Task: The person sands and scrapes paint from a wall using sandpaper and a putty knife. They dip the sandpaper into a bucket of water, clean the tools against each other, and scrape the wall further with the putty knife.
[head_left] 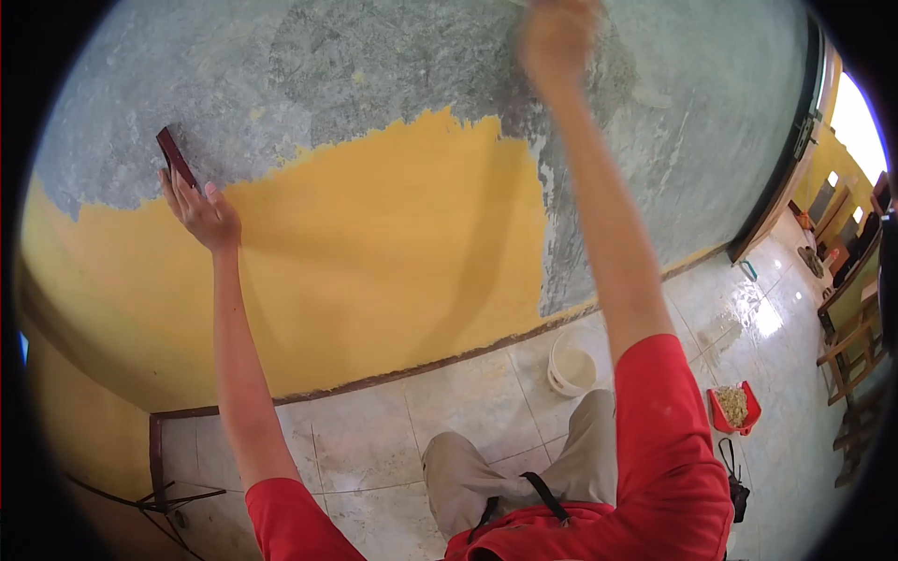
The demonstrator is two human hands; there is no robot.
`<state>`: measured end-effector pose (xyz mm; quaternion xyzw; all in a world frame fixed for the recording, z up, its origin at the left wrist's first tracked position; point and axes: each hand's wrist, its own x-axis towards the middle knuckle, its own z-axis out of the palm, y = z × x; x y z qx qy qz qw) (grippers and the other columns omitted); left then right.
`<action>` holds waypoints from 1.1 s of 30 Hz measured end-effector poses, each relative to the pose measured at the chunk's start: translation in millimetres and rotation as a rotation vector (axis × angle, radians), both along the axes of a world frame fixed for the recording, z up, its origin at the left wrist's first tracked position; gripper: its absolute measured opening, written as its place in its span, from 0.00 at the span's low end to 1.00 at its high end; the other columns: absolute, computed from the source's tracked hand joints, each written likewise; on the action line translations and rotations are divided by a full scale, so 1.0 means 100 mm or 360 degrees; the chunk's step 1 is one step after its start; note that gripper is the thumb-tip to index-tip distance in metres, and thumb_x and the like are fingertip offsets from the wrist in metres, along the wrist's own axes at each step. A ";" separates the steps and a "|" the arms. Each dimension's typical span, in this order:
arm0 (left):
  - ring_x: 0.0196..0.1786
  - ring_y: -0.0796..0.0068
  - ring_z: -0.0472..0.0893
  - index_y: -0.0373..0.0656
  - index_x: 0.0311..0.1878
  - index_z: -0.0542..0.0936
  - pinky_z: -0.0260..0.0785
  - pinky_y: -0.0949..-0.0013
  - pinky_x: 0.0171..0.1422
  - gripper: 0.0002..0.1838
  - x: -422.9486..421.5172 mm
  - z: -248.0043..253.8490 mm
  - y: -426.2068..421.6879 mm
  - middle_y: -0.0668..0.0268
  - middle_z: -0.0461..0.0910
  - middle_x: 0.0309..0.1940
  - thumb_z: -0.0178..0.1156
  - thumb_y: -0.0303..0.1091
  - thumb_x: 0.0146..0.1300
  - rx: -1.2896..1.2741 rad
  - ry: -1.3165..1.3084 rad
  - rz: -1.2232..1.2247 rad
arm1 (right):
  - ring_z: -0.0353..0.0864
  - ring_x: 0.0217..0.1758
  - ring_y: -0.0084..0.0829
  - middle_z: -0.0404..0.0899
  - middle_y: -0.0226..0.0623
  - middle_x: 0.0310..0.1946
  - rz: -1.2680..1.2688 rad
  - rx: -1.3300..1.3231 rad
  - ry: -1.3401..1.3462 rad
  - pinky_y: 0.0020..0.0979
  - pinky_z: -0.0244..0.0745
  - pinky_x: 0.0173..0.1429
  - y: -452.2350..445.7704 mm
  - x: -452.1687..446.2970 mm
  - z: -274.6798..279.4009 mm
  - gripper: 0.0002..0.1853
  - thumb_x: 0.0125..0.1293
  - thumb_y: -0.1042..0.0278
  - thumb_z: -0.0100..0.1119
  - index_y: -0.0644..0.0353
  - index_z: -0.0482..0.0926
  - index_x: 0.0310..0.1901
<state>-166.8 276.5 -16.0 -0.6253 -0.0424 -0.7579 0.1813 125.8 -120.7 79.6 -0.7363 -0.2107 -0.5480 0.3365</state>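
My left hand (208, 217) is raised against the wall at the left, its fingers closed around the lower end of a dark red-brown flat bar (176, 157). The bar stands tilted at the border between grey surface and yellow paint (393, 234). Near the top edge of the view, my right hand (559, 47) is blurred by motion and looks closed. It is close to the grey part of the wall (402, 65), by a darker, damp-looking patch. A pale sliver shows beside it, too cut off to name.
A white bucket (572, 363) stands on the tiled floor (374, 435) near my knees. To its right lies a red dustpan (736, 408) with pale debris in it. Wooden furniture (853, 351) is at the far right, and thin black metal legs (168, 503) are at lower left.
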 end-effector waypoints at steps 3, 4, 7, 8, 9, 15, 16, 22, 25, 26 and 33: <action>0.78 0.38 0.63 0.27 0.69 0.70 0.57 0.44 0.79 0.32 -0.02 -0.03 0.04 0.44 0.72 0.70 0.43 0.49 0.79 0.0017 0.0016 -0.0059 | 0.81 0.39 0.34 0.80 0.38 0.39 0.0150 -0.0338 -0.0493 0.36 0.80 0.39 1.09 -0.92 0.04 0.07 0.71 0.65 0.54 0.55 0.80 0.44; 0.77 0.37 0.64 0.27 0.68 0.71 0.57 0.44 0.78 0.33 -0.01 -0.01 -0.03 0.44 0.72 0.70 0.42 0.51 0.80 -0.0007 -0.0001 -0.0063 | 0.80 0.46 0.32 0.78 0.32 0.43 0.0093 -0.0519 -0.1102 0.36 0.81 0.44 1.20 -1.07 -0.03 0.07 0.69 0.65 0.58 0.46 0.79 0.47; 0.77 0.38 0.64 0.27 0.69 0.71 0.56 0.43 0.79 0.33 0.00 -0.06 0.06 0.43 0.71 0.70 0.42 0.51 0.80 -0.0015 -0.0029 -0.0064 | 0.76 0.52 0.33 0.74 0.32 0.45 0.0297 -0.0776 -0.1284 0.41 0.78 0.54 1.11 -0.81 -0.41 0.11 0.64 0.63 0.61 0.41 0.78 0.48; 0.77 0.37 0.64 0.28 0.69 0.71 0.55 0.43 0.80 0.33 0.04 -0.08 0.14 0.43 0.71 0.70 0.43 0.51 0.80 -0.0013 -0.0058 -0.0038 | 0.75 0.52 0.35 0.74 0.32 0.45 0.0258 -0.0838 -0.1159 0.44 0.74 0.59 0.89 -0.72 -0.54 0.13 0.60 0.62 0.64 0.39 0.78 0.47; 0.77 0.37 0.64 0.28 0.69 0.71 0.55 0.44 0.80 0.33 0.05 -0.08 0.19 0.43 0.71 0.70 0.44 0.52 0.79 0.0026 -0.0045 -0.0049 | 0.76 0.53 0.37 0.74 0.32 0.45 0.0518 -0.0663 -0.0919 0.45 0.74 0.58 0.76 -0.52 -0.76 0.14 0.59 0.61 0.65 0.40 0.79 0.48; 0.77 0.37 0.63 0.30 0.69 0.71 0.53 0.45 0.81 0.30 -0.05 -0.04 0.08 0.48 0.73 0.69 0.46 0.46 0.77 0.0023 0.0039 -0.0021 | 0.78 0.51 0.41 0.79 0.36 0.42 -0.0009 0.0013 -0.0342 0.47 0.75 0.52 0.58 -0.42 -0.94 0.06 0.70 0.61 0.63 0.50 0.82 0.44; 0.77 0.37 0.63 0.30 0.69 0.71 0.54 0.44 0.80 0.29 -0.04 -0.05 0.05 0.48 0.74 0.69 0.45 0.45 0.76 0.0022 0.0026 -0.0038 | 0.77 0.53 0.44 0.78 0.38 0.46 0.0173 0.0055 -0.0349 0.47 0.75 0.53 0.82 -0.54 -0.76 0.09 0.70 0.58 0.62 0.49 0.82 0.47; 0.77 0.35 0.63 0.32 0.69 0.71 0.55 0.43 0.79 0.27 -0.01 -0.06 0.03 0.48 0.75 0.68 0.45 0.43 0.75 0.0024 0.0019 -0.0094 | 0.75 0.53 0.41 0.74 0.34 0.48 0.0395 -0.0692 -0.1050 0.47 0.74 0.52 2.02 -1.48 -1.09 0.15 0.67 0.64 0.60 0.41 0.76 0.54; 0.76 0.33 0.64 0.33 0.68 0.72 0.55 0.43 0.79 0.27 -0.03 -0.05 0.05 0.48 0.75 0.67 0.45 0.43 0.76 0.0054 0.0015 -0.0111 | 0.71 0.55 0.35 0.70 0.28 0.46 0.0539 -0.1004 -0.1206 0.43 0.74 0.53 1.86 -1.46 -2.20 0.13 0.64 0.66 0.60 0.38 0.73 0.49; 0.75 0.32 0.64 0.33 0.68 0.72 0.55 0.43 0.79 0.27 0.00 -0.04 0.05 0.48 0.75 0.67 0.44 0.43 0.76 0.0100 0.0003 -0.0130 | 0.72 0.54 0.35 0.70 0.26 0.46 0.0585 -0.1107 -0.1127 0.42 0.73 0.53 1.65 -1.36 -2.41 0.14 0.64 0.66 0.60 0.38 0.73 0.49; 0.77 0.38 0.63 0.29 0.69 0.71 0.55 0.46 0.79 0.29 -0.01 -0.05 0.00 0.45 0.73 0.69 0.48 0.43 0.74 0.0078 0.0042 -0.0105 | 0.74 0.46 0.38 0.73 0.30 0.45 0.0187 -0.0623 -0.0838 0.44 0.71 0.46 0.62 -0.42 -1.58 0.07 0.66 0.64 0.60 0.45 0.78 0.45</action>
